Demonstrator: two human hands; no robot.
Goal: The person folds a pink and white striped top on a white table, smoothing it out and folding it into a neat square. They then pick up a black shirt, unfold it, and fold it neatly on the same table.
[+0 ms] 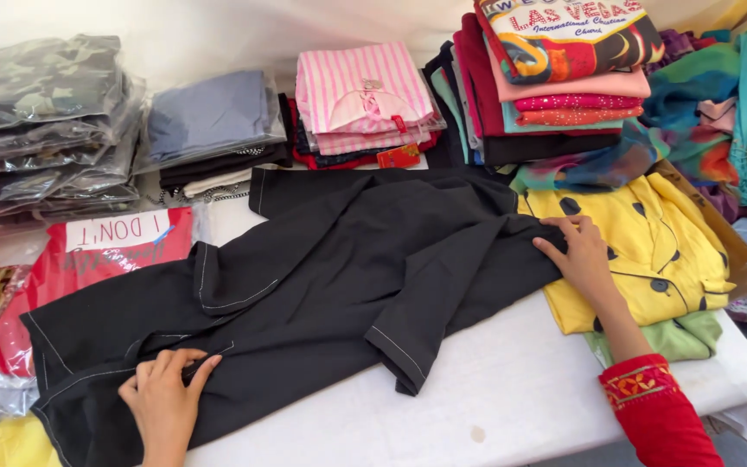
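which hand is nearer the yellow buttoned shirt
Right. The right hand rests at the edge of the yellow shirt, fingers on the black garment. The left hand presses the garment's far end, well away.

Black cloth garment (pixel 322 277) with pale stitching; yellow buttoned top (pixel 650 251) with dark spots; pink-and-white striped folded cloth (pixel 360 86); red embroidered sleeve cuff (pixel 650 398); white worktop (pixel 512 406).

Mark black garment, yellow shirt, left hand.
Black white-stitched garment (pixel 322 259), head view, middle of the fabric.
Yellow dark-buttoned shirt (pixel 650 233), head view, front panel.
Left hand (pixel 164 399), head view, back of hand.
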